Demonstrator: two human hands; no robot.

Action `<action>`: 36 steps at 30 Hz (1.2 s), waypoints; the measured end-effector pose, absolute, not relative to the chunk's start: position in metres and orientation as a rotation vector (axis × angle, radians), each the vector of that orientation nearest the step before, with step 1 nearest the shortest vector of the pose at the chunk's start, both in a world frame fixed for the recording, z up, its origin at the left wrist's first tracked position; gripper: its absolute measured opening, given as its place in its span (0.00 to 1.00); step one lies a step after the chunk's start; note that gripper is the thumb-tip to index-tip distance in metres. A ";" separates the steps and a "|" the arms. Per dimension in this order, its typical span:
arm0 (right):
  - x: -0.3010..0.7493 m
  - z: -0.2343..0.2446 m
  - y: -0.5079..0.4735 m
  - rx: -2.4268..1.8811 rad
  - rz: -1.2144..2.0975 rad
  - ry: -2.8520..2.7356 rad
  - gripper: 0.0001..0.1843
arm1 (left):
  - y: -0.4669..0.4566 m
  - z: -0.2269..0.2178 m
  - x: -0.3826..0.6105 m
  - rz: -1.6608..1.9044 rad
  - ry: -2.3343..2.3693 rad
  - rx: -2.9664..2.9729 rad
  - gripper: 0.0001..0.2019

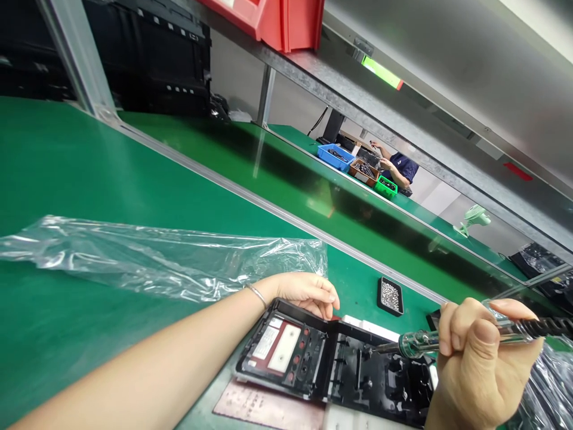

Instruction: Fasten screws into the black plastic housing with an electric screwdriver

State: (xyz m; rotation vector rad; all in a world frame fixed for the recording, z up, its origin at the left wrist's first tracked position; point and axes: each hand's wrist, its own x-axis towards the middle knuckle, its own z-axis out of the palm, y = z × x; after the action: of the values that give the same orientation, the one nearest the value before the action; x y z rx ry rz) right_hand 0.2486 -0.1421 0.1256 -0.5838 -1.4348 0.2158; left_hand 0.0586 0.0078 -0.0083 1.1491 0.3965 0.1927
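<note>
My right hand (481, 364) is wrapped round an electric screwdriver (421, 343) with a clear body and a black coiled cord. Its bit points left and down into a black plastic housing (358, 376), seemingly at a screw post; whether it touches a screw is too small to tell. The housing lies opened out, its left half carrying a reddish-brown board with a white block and label. At the far edge of that half, my left hand (313, 292) has its fingers curled down against the housing, fingertips partly hidden. A pale fixture (349, 418) and a pinkish plate (264, 406) show underneath.
A small black tray of screws (390, 296) sits beyond the housing. Clear plastic film (179, 257) lies on the green table at left, with more bagging (546, 382) at right. A metal rail (224, 185) crosses behind. Red bins (286, 24) stand overhead. A co-worker (400, 167) sits beyond.
</note>
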 end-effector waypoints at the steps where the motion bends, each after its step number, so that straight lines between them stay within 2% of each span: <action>1: 0.249 0.126 -0.142 -0.586 0.211 -1.438 0.07 | 0.008 -0.008 0.058 0.191 0.397 1.147 0.21; 36: 0.248 0.127 -0.142 -0.590 0.212 -1.430 0.08 | 0.009 -0.011 0.059 0.187 0.389 1.157 0.17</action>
State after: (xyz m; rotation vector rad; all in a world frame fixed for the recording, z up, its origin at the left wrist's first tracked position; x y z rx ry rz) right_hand 0.2478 -0.1419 0.1266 -0.5903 -1.4304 0.2120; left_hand 0.0587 0.0092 -0.0108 1.1568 0.3892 0.1867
